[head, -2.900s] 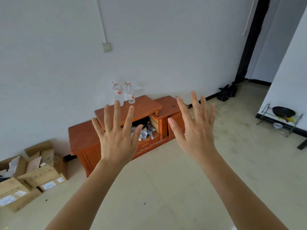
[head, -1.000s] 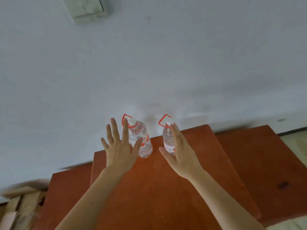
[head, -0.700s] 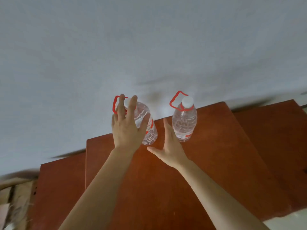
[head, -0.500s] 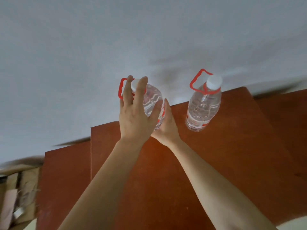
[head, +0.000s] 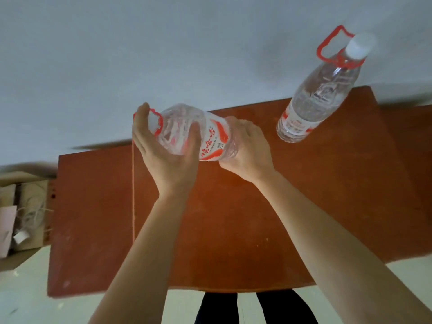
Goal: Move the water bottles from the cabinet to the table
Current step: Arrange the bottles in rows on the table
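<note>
A clear water bottle (head: 210, 134) with a red-and-white label and red carry handle lies tilted on its side above the red-brown cabinet top (head: 233, 218). My left hand (head: 163, 150) grips its neck end from below, with the fingers curled round the shoulder. At the other end my right hand (head: 247, 148) holds the base. A second, similar bottle (head: 315, 99) with a white cap and red handle stands upright on the cabinet at the back right, apart from both hands.
A pale wall (head: 163, 54) rises directly behind the cabinet. Open cardboard boxes (head: 21, 218) with papers sit on the floor to the left. Pale floor and my dark trouser legs (head: 257, 307) show below the cabinet's front edge.
I walked up to the cabinet. Both hands closed on the left bottle, lifted it off the top and tipped it sideways. The right bottle stayed standing.
</note>
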